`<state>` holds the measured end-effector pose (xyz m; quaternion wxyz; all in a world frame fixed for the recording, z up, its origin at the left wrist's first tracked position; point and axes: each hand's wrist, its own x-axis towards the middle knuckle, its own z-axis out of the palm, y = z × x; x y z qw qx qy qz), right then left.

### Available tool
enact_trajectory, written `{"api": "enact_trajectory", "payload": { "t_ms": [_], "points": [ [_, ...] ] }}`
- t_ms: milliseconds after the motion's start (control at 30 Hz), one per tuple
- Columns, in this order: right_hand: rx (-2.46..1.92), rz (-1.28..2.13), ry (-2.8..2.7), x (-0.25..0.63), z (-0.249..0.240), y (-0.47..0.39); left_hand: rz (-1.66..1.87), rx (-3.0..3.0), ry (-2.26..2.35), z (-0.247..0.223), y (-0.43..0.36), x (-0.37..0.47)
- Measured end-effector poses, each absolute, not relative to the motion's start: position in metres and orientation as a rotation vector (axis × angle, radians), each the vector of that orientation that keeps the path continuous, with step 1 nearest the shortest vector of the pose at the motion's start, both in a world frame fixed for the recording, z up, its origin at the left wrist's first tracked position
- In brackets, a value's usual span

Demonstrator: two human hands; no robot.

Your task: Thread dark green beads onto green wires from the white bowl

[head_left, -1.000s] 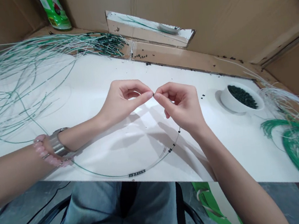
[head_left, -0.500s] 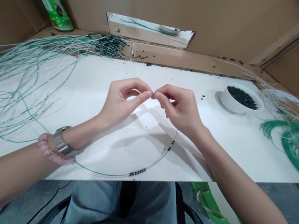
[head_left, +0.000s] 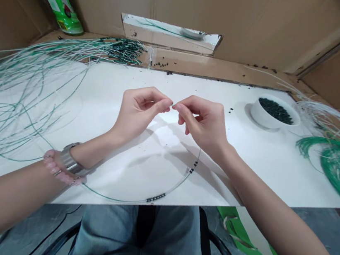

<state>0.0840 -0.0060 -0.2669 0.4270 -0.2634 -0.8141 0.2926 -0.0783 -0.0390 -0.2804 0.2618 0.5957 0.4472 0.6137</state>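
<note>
Over the middle of the white table, my left hand [head_left: 133, 113] pinches thumb against forefinger. Whatever is between those fingertips is too small to make out. Just to its right, my right hand [head_left: 205, 120] is closed in a pinch, its fingertips almost touching the left ones. A thin wire [head_left: 104, 197], green at the left and pale at the right, curves along the table's front edge from under my left wrist up behind my right hand. Threaded on it are a row of dark beads [head_left: 156, 198] and a few more dark beads [head_left: 193, 167] nearer my right hand.
At right stand a white bowl [head_left: 258, 118] of dark beads and coils of green wire [head_left: 329, 169]. Beaded green and white strands [head_left: 54, 59] spread over the left side. A green bottle [head_left: 66, 15] stands by the cardboard wall [head_left: 255, 16]. Loose beads [head_left: 231, 110] lie near the bowl.
My fingertips have drawn slightly apart, the left hand rising a little. The wire with its beads has shifted slightly.
</note>
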Motion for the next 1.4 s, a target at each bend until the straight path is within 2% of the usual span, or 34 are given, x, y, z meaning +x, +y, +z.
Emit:
{"api": "enact_trajectory", "payload": {
  "t_ms": [467, 833, 1400],
  "points": [
    [-0.656, 0.629, -1.936, 0.0825, -0.267, -0.0114, 1.596, 1.513, 1.226, -0.2754, -0.0417, -0.0734],
    [-0.626, 0.227, -2.069, 0.0852, -0.2613, -0.009, 1.654, 1.533, 1.237, -0.2772, -0.0398, -0.0739],
    [-0.637, 0.232, -2.104, 0.0863, -0.2632, -0.008, 1.644, 1.704, 1.276, -0.2791, -0.0413, -0.0767]
  ]
}}
